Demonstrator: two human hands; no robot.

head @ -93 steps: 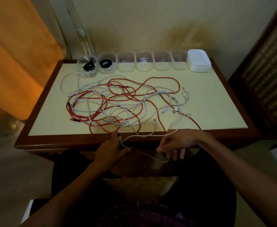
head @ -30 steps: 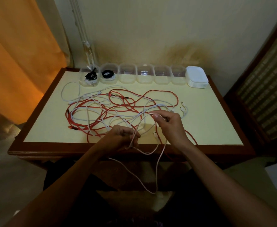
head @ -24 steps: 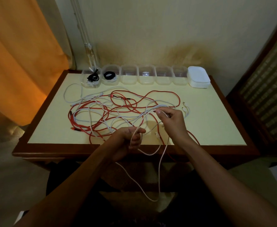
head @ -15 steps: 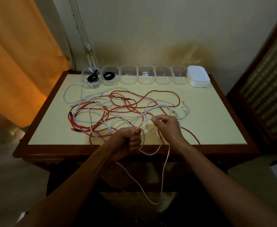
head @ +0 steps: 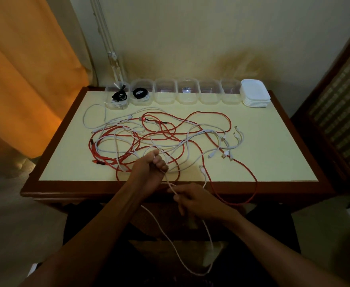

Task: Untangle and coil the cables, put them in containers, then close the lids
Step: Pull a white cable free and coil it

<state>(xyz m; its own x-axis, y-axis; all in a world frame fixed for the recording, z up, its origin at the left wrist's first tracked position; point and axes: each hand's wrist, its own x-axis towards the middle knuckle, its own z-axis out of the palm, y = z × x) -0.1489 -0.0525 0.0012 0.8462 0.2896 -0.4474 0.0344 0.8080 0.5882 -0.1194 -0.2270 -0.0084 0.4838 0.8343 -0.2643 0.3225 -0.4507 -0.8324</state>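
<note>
A: Two hands on one white cable (head: pixel 171 241). Change since half a second ago: right hand (head: pixel 192 200) has dropped from above the tabletop to just past the near edge of the table (head: pixel 273 162), about 5 o'clock from the left hand (head: pixel 151 166).

B: Left hand pose?

A: Fisted over the tangle of red and white cables (head: pixel 159 137), fingers curled round white strands, same spot as before. Right hand pinches the white cable with fingers bent; the cable hangs in a long loop below the table edge.

B: Containers?

A: Six clear containers (head: pixel 186 93) in a row at 12 o'clock. The two leftmost hold coiled black cables (head: pixel 140 93). Stack of white lids (head: pixel 255 94) at the row's right end, about 1 o'clock.
</note>
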